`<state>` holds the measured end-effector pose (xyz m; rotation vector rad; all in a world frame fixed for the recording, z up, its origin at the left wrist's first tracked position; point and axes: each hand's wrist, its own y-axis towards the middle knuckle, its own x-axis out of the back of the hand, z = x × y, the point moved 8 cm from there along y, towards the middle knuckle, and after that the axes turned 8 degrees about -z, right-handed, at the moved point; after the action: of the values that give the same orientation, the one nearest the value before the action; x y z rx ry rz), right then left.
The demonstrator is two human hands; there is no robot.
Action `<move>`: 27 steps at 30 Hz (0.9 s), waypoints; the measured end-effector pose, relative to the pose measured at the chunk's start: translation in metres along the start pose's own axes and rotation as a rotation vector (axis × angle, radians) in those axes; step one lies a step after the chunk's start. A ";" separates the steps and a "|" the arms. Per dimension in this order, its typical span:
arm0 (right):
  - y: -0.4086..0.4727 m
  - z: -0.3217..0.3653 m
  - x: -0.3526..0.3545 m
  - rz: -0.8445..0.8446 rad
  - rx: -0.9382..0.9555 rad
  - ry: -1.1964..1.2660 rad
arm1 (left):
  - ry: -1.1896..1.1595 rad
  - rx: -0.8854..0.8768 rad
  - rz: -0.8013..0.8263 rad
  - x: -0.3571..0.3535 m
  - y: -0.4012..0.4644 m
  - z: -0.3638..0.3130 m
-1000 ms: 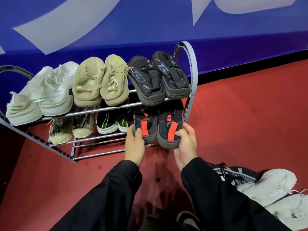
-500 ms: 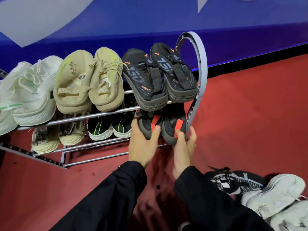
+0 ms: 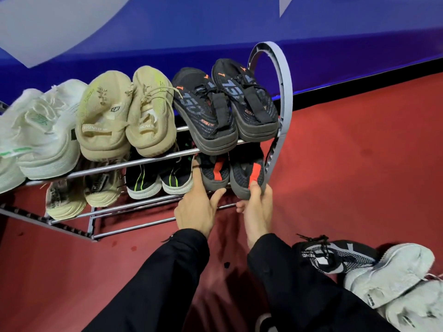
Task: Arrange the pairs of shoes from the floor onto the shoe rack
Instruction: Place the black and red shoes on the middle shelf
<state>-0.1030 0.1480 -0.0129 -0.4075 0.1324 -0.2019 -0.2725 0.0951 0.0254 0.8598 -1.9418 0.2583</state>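
A metal shoe rack (image 3: 153,155) with grey curved ends stands against a blue wall. Its top shelf carries white sneakers (image 3: 45,130), beige sneakers (image 3: 127,111) and black patterned shoes (image 3: 227,104). On the lower shelf's right end sit two dark grey shoes with orange tabs (image 3: 215,173). My right hand (image 3: 256,207) grips the heel of the right one (image 3: 247,176). My left hand (image 3: 199,207) has its fingers spread against the heel of the left one, not closed on it.
The lower shelf also holds worn beige shoes (image 3: 84,195) and black shoes with green stripes (image 3: 160,180). On the red floor at the lower right lie a black-and-white sneaker (image 3: 335,256) and pale grey sneakers (image 3: 393,279). My dark sleeves fill the bottom centre.
Both hands pushed the dark grey shoes deeper under the top shelf. My left hand has loosened from its shoe and spread its fingers. The view shifted right and closer.
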 end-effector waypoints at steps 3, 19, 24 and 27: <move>0.003 -0.005 0.013 -0.027 0.037 -0.016 | -0.003 0.009 -0.009 -0.001 0.002 -0.001; 0.034 0.019 -0.025 -0.107 0.112 -0.078 | 0.036 0.026 -0.033 0.000 -0.004 -0.008; 0.026 0.024 -0.017 -0.277 0.235 -0.299 | 0.012 0.074 -0.002 -0.003 -0.001 0.003; 0.021 0.031 -0.005 -0.246 0.335 -0.364 | -0.006 0.068 0.002 -0.004 -0.004 0.004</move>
<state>-0.0988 0.1796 0.0077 -0.1197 -0.3084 -0.3820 -0.2713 0.0921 0.0194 0.9037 -1.9486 0.3253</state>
